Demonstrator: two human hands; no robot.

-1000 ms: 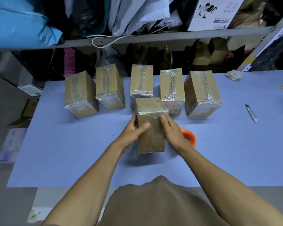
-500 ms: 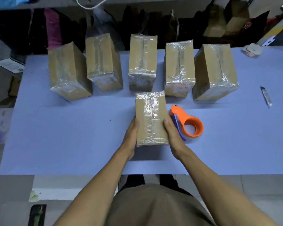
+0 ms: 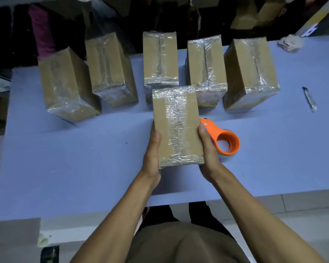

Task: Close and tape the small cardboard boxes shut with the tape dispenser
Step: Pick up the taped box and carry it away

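Hands meet around one small cardboard box [image 3: 177, 126] in the head camera view, which looks down at a pale blue counter [image 3: 84, 158]. The box lies flat near the middle of the counter, its long side running away from the person, and clear tape runs along its top seam and wraps its far end. The left hand [image 3: 152, 156] grips the box's left side, thumb lying along the top edge and fingers curled out of sight down the side. The right hand [image 3: 207, 154] grips the right side in the same way, thumb on the top edge.

Just to the right of the held box, touching the right hand, lies the tape dispenser [image 3: 224, 139], an orange ring with a handle pointing toward the box's far corner; a roll of clear tape shows beneath the ring.

Beyond the held box stands a row of five more boxes [image 3: 160, 57], all taped and glossy with clear tape. The middle one of the row sits just behind the held box, nearly touching it. Two stand to its left and two to its right, slightly fanned apart.

Well to the right of the held box, past the last box in the row, a small slim grey tool [image 3: 310, 99] lies on the counter; its kind is too blurred to tell. At the far right corner sits a crumpled white wad [image 3: 291, 42].

Behind the counter, dark shelving holds bags and more cardboard, all blurred.
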